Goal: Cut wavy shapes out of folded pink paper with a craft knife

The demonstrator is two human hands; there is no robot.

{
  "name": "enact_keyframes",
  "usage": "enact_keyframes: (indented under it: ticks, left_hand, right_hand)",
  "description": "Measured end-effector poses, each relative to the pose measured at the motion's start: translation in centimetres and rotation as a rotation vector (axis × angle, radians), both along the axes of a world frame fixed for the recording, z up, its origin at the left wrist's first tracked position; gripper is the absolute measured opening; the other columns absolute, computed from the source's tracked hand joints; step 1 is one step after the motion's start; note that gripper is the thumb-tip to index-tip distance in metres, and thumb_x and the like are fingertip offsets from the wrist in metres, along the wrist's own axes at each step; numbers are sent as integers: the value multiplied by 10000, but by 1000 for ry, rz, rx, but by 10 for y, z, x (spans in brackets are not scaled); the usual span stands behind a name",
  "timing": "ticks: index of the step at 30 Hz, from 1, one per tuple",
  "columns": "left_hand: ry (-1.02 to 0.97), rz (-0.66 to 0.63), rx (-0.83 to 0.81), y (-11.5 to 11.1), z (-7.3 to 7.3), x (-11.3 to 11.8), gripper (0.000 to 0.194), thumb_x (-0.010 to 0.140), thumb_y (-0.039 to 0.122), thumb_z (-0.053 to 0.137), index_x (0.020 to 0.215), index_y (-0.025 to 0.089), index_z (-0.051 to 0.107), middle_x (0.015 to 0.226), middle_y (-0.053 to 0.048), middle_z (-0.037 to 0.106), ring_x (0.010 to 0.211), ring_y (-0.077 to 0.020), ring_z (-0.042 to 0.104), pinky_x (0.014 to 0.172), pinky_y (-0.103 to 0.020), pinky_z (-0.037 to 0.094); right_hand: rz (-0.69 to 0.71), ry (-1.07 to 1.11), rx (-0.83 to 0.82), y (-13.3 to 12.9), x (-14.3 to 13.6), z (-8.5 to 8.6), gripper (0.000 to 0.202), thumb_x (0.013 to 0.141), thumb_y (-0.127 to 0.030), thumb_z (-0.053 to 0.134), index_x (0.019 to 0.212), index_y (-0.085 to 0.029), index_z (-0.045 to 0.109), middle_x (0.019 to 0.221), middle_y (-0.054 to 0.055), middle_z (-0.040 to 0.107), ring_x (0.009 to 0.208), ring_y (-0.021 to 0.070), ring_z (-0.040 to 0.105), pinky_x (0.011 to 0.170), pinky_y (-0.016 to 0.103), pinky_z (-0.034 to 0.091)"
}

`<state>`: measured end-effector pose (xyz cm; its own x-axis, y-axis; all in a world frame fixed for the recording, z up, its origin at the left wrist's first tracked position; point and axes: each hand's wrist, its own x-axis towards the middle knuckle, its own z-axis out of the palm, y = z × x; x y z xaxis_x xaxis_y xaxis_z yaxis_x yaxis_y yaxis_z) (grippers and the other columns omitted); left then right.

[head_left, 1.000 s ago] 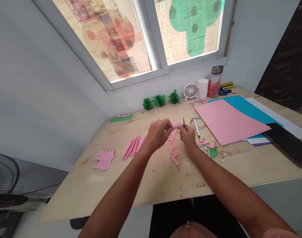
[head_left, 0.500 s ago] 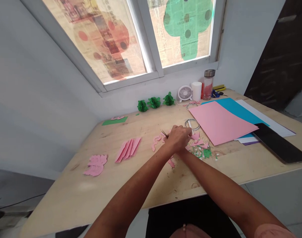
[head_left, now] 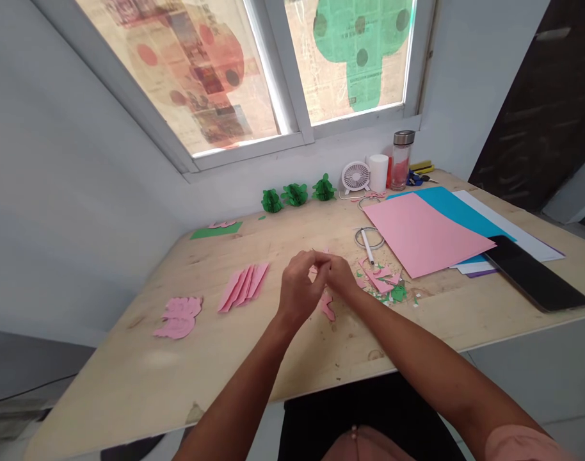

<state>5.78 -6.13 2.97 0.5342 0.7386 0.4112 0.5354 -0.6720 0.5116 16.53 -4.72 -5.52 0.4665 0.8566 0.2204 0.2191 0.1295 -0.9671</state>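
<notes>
A small wavy pink strip [head_left: 327, 308] lies flat on the table [head_left: 302, 358], just on the near side of the hands [head_left: 320, 275]. Left of the left hand [head_left: 299, 282], a pink paper [head_left: 244, 287] sits folded zigzag, its ridges up. Bits of pink [head_left: 313, 273] peek out by the fingers.
</notes>
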Motion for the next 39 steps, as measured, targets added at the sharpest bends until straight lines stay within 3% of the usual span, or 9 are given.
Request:
enact_keyframes:
  ticks: [2,5,11,24,28,32,39]
  left_hand:
    - [27,89,-57,0,-12,-14,143,830,254,437,847,206,571,857,-27,660,816,-156,594,772,-283,449]
    - [245,113,-168,1,-31,-27,169,808,251,470,934,201,571,850,-32,664,846,-177,598,741,-286,441]
    - [494,208,-282,12,-51,-20,291,810,306,476,1072,197,544,906,-59,673,903,-208,597,729,-296,407]
    - [557,179,-334,34,-53,-2,114,701,234,574,804,206,611,889,-34,683,820,-188,615,635,-262,408]
    - [561,158,-307,32,-53,-2,140,729,218,550,852,202,614,901,-42,679,828,-188,614,644,-266,418]
    - [550,41,-249,30,-49,0,262,773,209,503,1022,229,581,944,-36,666,854,-175,607,679,-262,417]
    - [601,-132,-233,41,-43,-3,221,714,128,491,867,223,620,807,-17,669,732,-177,602,623,-262,393]
  right_hand:
    - [16,-26,-9,-1,4,3,183,656,-273,571,513,-200,483,480,-42,448,522,136,417,506,254,276]
    - [-4,-38,-24,-1,9,5,214,706,-307,508,529,-193,468,486,-55,398,513,122,382,508,246,267]
    - [-32,-52,-40,2,12,3,228,715,-323,483,531,-195,440,489,-65,347,508,117,342,507,243,263]
    - [-15,-49,-24,1,10,4,220,704,-317,481,525,-191,458,495,-58,369,518,119,351,514,240,284]
    - [-22,-45,-19,1,10,5,218,691,-316,490,515,-195,448,484,-55,376,521,124,359,512,243,280]
    - [-28,-47,-25,0,10,6,212,691,-311,489,519,-191,464,487,-49,403,508,122,370,498,243,274]
    - [-59,-57,-34,1,9,4,220,711,-314,492,533,-187,470,491,-52,389,498,118,362,482,240,259]
